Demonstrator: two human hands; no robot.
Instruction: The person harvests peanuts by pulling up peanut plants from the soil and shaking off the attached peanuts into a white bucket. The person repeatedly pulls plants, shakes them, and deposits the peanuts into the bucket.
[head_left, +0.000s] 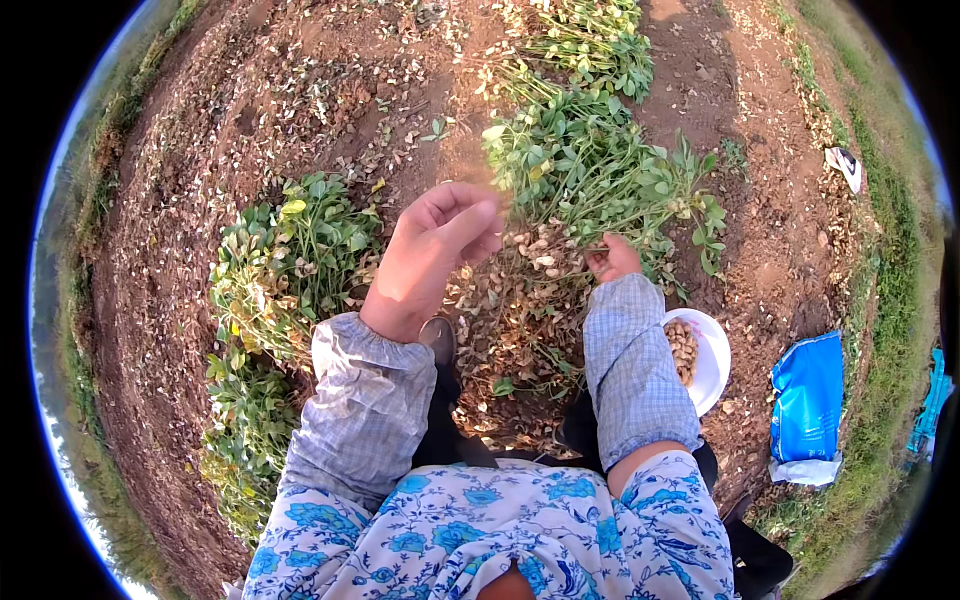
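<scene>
My left hand (442, 251) is raised in front of me with its thumb and fingers curled together; whether anything is pinched at the blurred fingertips, I cannot tell. Beyond and to the right, my right hand (616, 259) is closed around the stems of a leafy peanut plant (645, 191). Clustered peanut pods (541, 251) hang at the root end between my two hands. Beneath them, dry leaves, roots and loose plant litter (517, 322) cover the ground between my legs. Beside my right forearm, partly hidden by the sleeve, stands a white bucket (716, 352) with picked peanuts (681, 351) inside.
More uprooted peanut plants (592, 37) lie in a row ahead. Another heap of plants (300, 255) is at my left. A blue plastic sack (808, 397) lies on the right by the grass verge (892, 300). Farther up is a white bag (845, 166).
</scene>
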